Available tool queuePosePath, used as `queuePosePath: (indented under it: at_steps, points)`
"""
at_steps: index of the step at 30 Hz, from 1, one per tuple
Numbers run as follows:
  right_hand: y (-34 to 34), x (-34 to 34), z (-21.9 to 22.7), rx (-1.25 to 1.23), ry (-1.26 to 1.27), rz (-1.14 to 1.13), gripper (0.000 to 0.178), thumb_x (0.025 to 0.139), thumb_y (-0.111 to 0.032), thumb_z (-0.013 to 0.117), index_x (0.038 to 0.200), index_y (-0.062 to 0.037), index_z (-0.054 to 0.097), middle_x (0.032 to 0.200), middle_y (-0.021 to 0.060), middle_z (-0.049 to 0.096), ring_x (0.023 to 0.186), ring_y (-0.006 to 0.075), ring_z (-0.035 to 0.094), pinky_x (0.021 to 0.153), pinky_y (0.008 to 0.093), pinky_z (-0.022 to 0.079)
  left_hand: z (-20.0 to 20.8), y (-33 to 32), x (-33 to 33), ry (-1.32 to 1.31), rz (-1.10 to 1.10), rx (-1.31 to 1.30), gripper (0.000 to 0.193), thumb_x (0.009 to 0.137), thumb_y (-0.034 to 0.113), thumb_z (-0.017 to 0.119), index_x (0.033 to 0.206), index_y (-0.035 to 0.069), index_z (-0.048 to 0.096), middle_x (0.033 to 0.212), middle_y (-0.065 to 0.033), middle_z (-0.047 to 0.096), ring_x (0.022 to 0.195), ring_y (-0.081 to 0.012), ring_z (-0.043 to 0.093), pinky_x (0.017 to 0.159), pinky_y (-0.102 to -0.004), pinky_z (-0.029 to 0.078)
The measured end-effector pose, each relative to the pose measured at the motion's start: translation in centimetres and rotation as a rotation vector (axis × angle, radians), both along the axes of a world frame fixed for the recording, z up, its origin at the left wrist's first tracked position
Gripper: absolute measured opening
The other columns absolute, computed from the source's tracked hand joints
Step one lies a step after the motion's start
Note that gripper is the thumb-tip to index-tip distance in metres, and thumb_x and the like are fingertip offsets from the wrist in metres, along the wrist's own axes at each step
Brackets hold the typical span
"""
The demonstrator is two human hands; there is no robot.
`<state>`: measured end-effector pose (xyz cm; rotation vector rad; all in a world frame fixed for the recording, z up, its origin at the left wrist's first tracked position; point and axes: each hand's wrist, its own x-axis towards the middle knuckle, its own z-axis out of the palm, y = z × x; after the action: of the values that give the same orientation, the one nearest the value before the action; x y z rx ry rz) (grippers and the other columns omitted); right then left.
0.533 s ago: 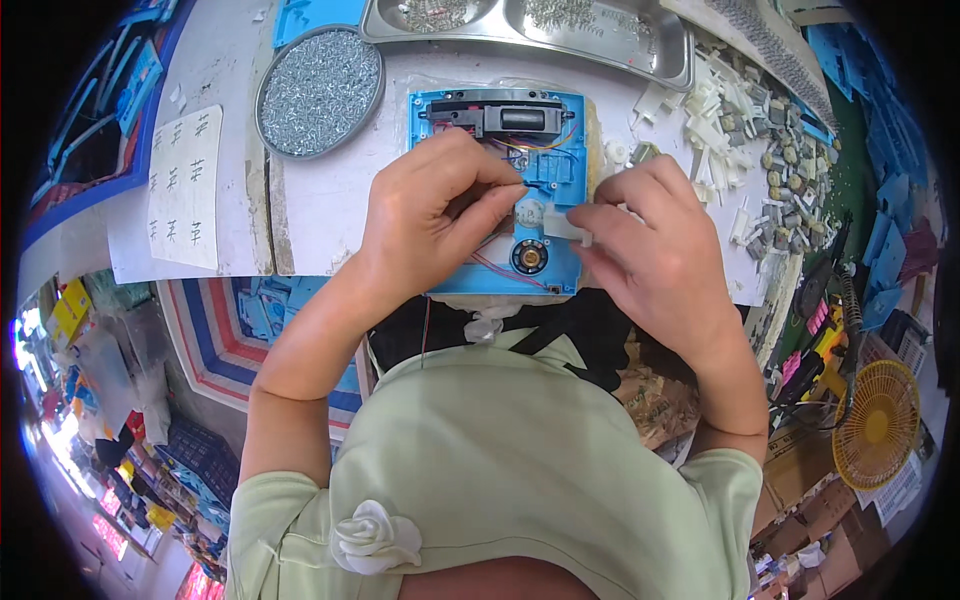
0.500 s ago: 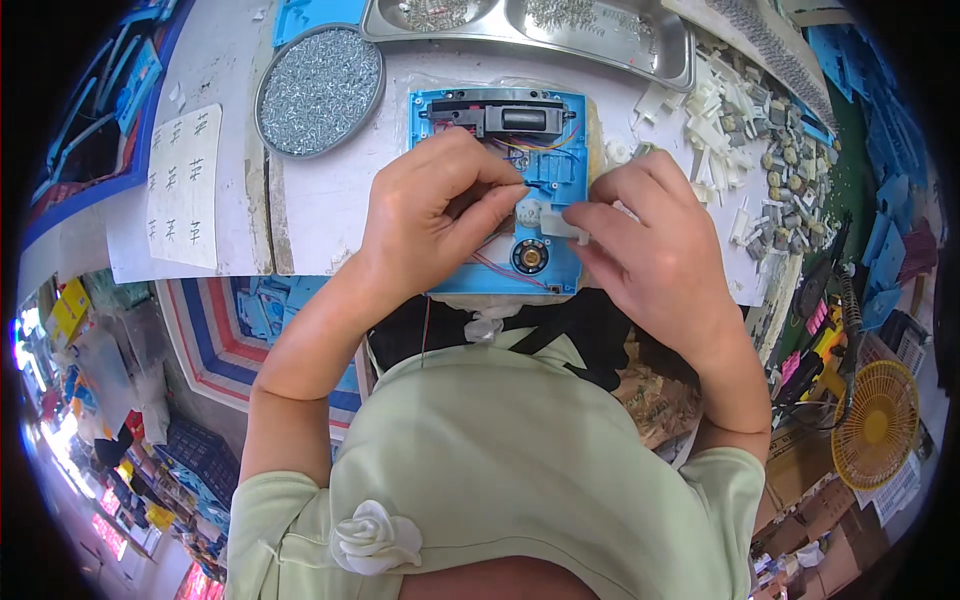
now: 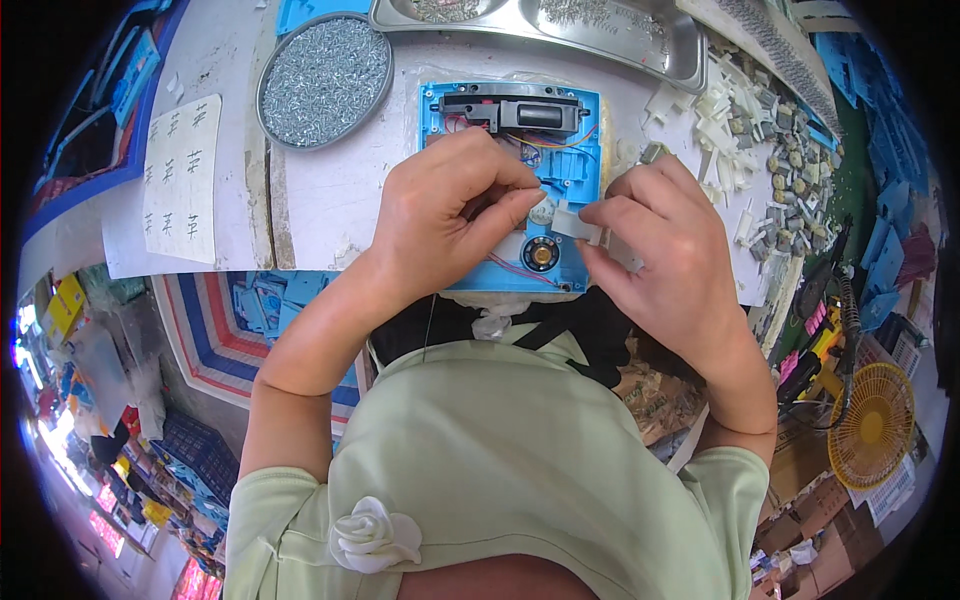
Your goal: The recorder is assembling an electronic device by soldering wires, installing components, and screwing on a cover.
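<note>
Head view: the right hand [image 3: 668, 228] pinches a white plastic piece [image 3: 574, 225] over the blue casing [image 3: 572, 270]; the left hand [image 3: 450, 212] pinches too, on what cannot be told.

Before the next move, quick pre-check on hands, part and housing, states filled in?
1. Blue housing open side up: ok.
2. White plastic part gripped by the right hand: ok.
3. Left hand thumb and forefinger tips together over the housing: ok; anything gripped between them: cannot tell.
4. Round black part with a gold centre uncovered: ok.
5. Red wires free along their whole run: cannot tell, partly hidden.
6. Round dish of small metal parts apart from both hands: ok.
</note>
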<state>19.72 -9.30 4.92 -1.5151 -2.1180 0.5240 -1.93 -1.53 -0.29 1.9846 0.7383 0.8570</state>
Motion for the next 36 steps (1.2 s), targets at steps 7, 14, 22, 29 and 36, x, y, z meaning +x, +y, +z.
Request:
queuePosePath:
  at_steps: [7, 14, 22, 29, 36]
  points:
    - [-0.3, 0.4, -0.1, -0.039, 0.039, -0.052, 0.023, 0.065, -0.002, 0.080, 0.086, -0.0025, 0.068, 0.086, 0.0099, 0.059, 0.084, 0.0323, 0.057, 0.071, 0.0424, 0.049, -0.1, 0.0, 0.0, -0.002, -0.007, -0.001, 0.009, 0.084, -0.001, 0.077, 0.091, 0.001, 0.072, 0.080, -0.0066, 0.065, 0.067, -0.0136, 0.060, 0.057, -0.0258, 0.045]
    - [-0.1, -0.1, -0.5, 0.097, -0.055, 0.069, 0.022, 0.065, -0.002, 0.076, 0.086, -0.0018, 0.067, 0.089, 0.0089, 0.058, 0.087, 0.0301, 0.057, 0.071, 0.0399, 0.052, -0.1, 0.0, 0.0, 0.020, -0.001, -0.011, 0.009, 0.084, -0.002, 0.077, 0.090, 0.001, 0.072, 0.081, -0.0069, 0.065, 0.067, -0.0142, 0.060, 0.058, -0.0258, 0.046]
    - [2.0, 1.4, -1.2, 0.149, 0.037, 0.267, 0.022, 0.066, -0.002, 0.075, 0.087, -0.0010, 0.068, 0.089, 0.0076, 0.060, 0.088, 0.0284, 0.059, 0.072, 0.0376, 0.053, 0.0, 0.0, 0.0, 0.023, -0.001, -0.013, 0.008, 0.085, -0.002, 0.077, 0.090, 0.001, 0.072, 0.081, -0.0070, 0.065, 0.069, -0.0144, 0.061, 0.059, -0.0262, 0.046]
    - [2.3, 3.4, -4.7, 0.055, 0.276, 0.204, 0.031, 0.065, -0.004, 0.083, 0.094, -0.0037, 0.073, 0.092, 0.0077, 0.064, 0.087, 0.0286, 0.060, 0.073, 0.0396, 0.051, 0.0, 0.1, 0.1, 0.033, -0.021, -0.034, 0.008, 0.086, -0.001, 0.076, 0.092, 0.001, 0.071, 0.082, -0.0069, 0.063, 0.069, -0.0146, 0.062, 0.059, -0.0263, 0.048]
    - [2.6, 2.5, -2.8, 0.093, 0.140, 0.270, 0.032, 0.064, -0.002, 0.083, 0.094, -0.0038, 0.072, 0.091, 0.0081, 0.065, 0.084, 0.0287, 0.060, 0.070, 0.0383, 0.051, -0.3, 0.0, -0.1, 0.015, 0.002, -0.048, 0.010, 0.084, 0.001, 0.077, 0.091, 0.003, 0.070, 0.080, -0.0066, 0.063, 0.066, -0.0168, 0.061, 0.058, -0.0287, 0.048]
